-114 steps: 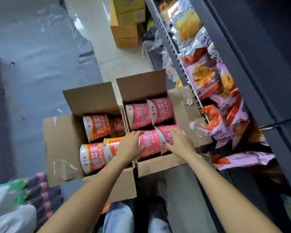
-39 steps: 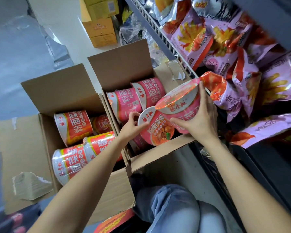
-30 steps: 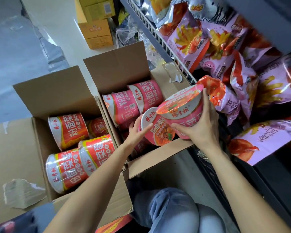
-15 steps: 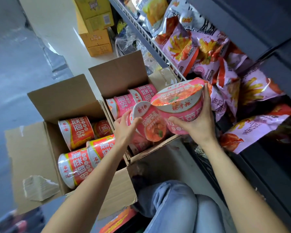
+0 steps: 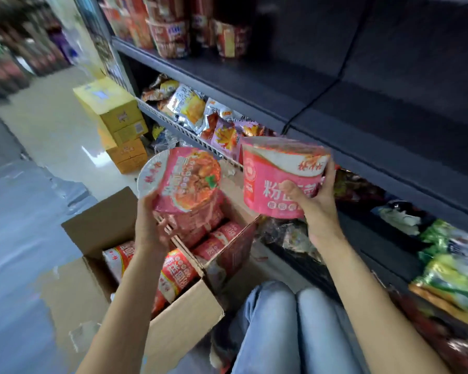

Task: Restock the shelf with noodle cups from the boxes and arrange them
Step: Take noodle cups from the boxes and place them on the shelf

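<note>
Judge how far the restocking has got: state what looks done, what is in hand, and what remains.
Done: a few noodle cups already stand on the dark shelf, most of it bare. In hand: the left hand and the right hand each hold a pink cup, lifted above the boxes. Left: more cups lie in both boxes.

left hand (image 5: 149, 225) raised, gripping | right hand (image 5: 318, 203) raised, gripping

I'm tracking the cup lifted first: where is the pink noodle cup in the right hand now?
The pink noodle cup is gripped upright in the right hand, right of centre, just before the dark shelf, above the snack bags.
</note>
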`<action>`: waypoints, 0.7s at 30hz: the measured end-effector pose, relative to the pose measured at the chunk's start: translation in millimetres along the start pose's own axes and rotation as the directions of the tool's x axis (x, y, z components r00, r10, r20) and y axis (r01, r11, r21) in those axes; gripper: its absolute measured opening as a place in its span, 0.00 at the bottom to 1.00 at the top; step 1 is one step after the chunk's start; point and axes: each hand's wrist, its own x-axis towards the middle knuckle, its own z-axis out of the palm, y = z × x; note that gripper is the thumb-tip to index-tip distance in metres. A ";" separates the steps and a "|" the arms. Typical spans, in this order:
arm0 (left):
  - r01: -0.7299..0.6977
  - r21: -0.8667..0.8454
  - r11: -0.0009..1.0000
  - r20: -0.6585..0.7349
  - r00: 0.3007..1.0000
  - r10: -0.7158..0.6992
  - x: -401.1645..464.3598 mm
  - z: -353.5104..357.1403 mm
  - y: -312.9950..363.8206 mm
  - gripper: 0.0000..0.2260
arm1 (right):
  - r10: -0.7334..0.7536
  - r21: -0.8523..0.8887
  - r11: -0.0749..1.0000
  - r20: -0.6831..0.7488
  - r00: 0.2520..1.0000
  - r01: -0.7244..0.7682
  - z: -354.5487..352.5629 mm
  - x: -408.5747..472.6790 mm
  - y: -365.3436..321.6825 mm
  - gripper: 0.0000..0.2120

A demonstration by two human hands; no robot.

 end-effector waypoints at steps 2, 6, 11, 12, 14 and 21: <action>-0.013 -0.008 1.000 0.095 0.995 0.014 -16.4 32.7 9.2 0.22 | -0.100 -0.018 0.995 -0.059 0.993 0.099 -29.1 -16.4 -31.6 0.57; -0.033 0.063 0.997 0.306 0.952 0.012 -51.8 112.0 10.2 0.22 | -0.309 -0.205 0.942 -0.230 0.923 0.264 -95.4 -27.9 -75.5 0.55; -0.038 0.111 0.993 0.521 0.853 -0.026 -86.8 225.7 -20.8 0.16 | -0.404 -0.441 0.875 -0.436 0.804 0.201 -181.2 -4.6 -85.6 0.58; -0.025 0.100 0.995 0.549 0.835 -0.034 -90.5 247.9 -29.4 0.20 | -0.406 -0.473 0.865 -0.467 0.785 0.166 -195.9 0.1 -84.3 0.58; -0.059 0.158 0.986 0.531 0.847 -0.034 -90.5 287.2 -51.0 0.29 | -0.417 -0.557 0.826 -0.504 0.756 0.085 -225.4 7.4 -78.0 0.58; -0.037 0.310 0.950 0.401 0.911 -0.095 -109.7 385.0 -106.2 0.37 | -0.498 -0.718 0.674 -0.617 0.610 -0.176 -291.9 1.5 -69.7 0.51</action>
